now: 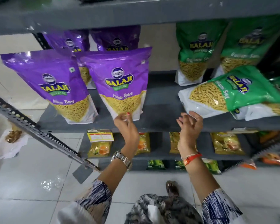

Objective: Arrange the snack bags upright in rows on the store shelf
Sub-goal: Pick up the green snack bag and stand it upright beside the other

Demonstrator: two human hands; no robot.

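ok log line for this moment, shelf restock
left hand: at purple bag base | right hand: open, at tipped green bag | front purple bags: upright

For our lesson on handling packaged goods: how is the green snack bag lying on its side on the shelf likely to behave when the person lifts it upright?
The green bag is a glossy film pouch, so probably slippery and floppy. Its loose sev would likely shift as it turns. It may tip again unless its base sits flat on the shelf.

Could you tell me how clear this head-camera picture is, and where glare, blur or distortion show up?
Head view: wide-angle bending curves the grey shelf edge and the slotted upright; glare streaks the purple Aloo Sev bag; the left hand and right hand are slightly motion-blurred; the upper shelf is soft.
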